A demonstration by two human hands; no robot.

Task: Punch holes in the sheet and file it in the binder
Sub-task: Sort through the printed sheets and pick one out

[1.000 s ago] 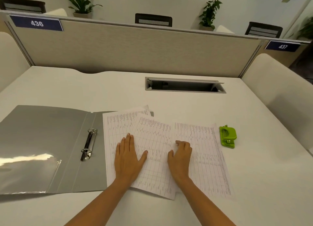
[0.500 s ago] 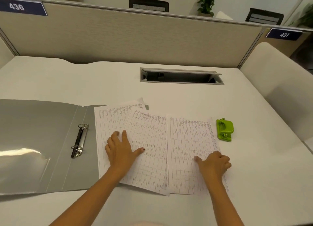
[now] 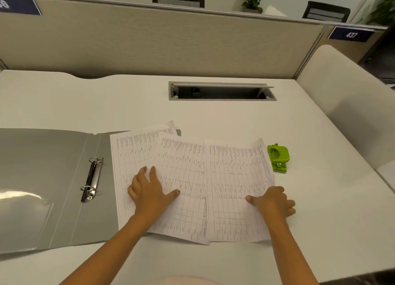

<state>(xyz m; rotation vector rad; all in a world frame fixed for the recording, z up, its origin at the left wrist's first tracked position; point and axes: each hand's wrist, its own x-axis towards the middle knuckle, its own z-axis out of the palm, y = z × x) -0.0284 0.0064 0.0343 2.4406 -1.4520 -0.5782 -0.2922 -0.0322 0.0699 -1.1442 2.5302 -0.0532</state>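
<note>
On the white desk [image 3: 213, 118] in front of the seated person, three printed sheets [image 3: 181, 167] lie fanned and overlapping. To their left is an open grey binder [image 3: 42, 177], its two metal rings [image 3: 92, 179] closed. A green hole punch [image 3: 278, 158] sits just beside the top right corner of the rightmost sheet [image 3: 235, 173].

The left hand [image 3: 147, 190] presses flat on the left and middle pages, fingers straight and spread. The right hand [image 3: 273, 201] is at the rightmost sheet's outer edge, thumb [image 3: 251, 199] on the paper and fingers curled at the edge. Whether they have caught the edge cannot be told.

Nothing looks punched yet. Because the pages overlap, pulling one could drag its neighbour along. Lifting thin paper by one edge may crease it. A quick sideways slide might knock the punch.
</note>
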